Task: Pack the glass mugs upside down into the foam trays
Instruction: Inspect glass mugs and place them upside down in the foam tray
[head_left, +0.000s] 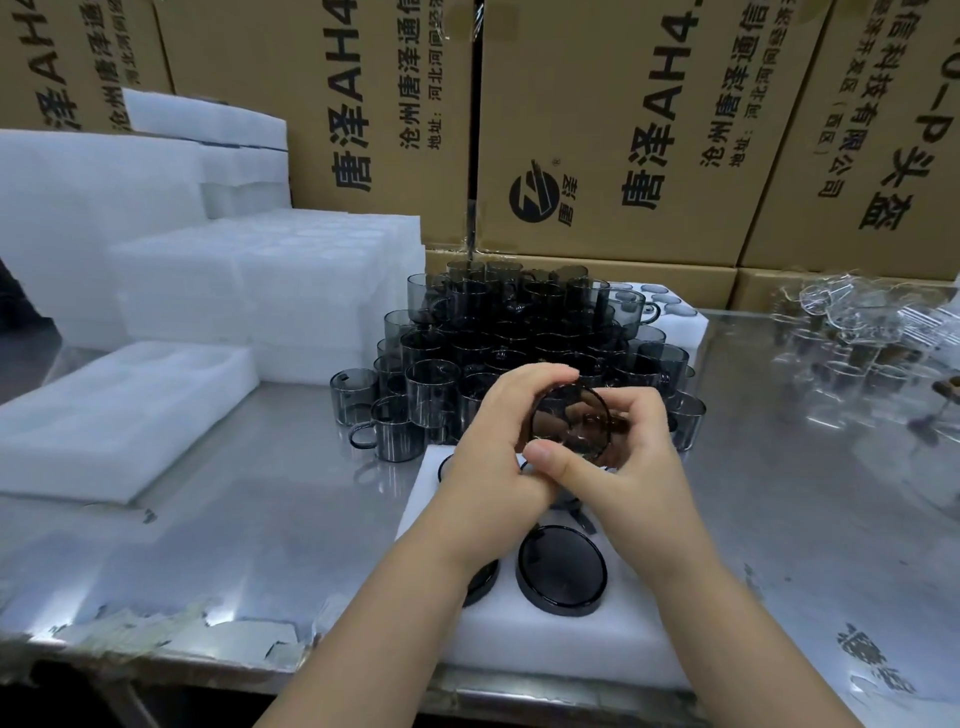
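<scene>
Both hands hold one smoky grey glass mug (571, 423) above the white foam tray (561, 639) in front of me. My left hand (493, 452) curls round its left side, and my right hand (623, 457) grips it from the right with the thumb across the front. The mug's round end faces me. In the tray an upside-down mug (562, 570) shows its dark base, and another (480, 582) is partly hidden under my left forearm. Behind the hands stands a dense pile of grey mugs (519, 332).
Stacks of white foam trays (270, 280) fill the left of the steel table (260, 519), with one empty tray (119, 415) lying nearer. Clear glassware (857, 332) lies at the right. Brown cardboard boxes (623, 130) wall off the back.
</scene>
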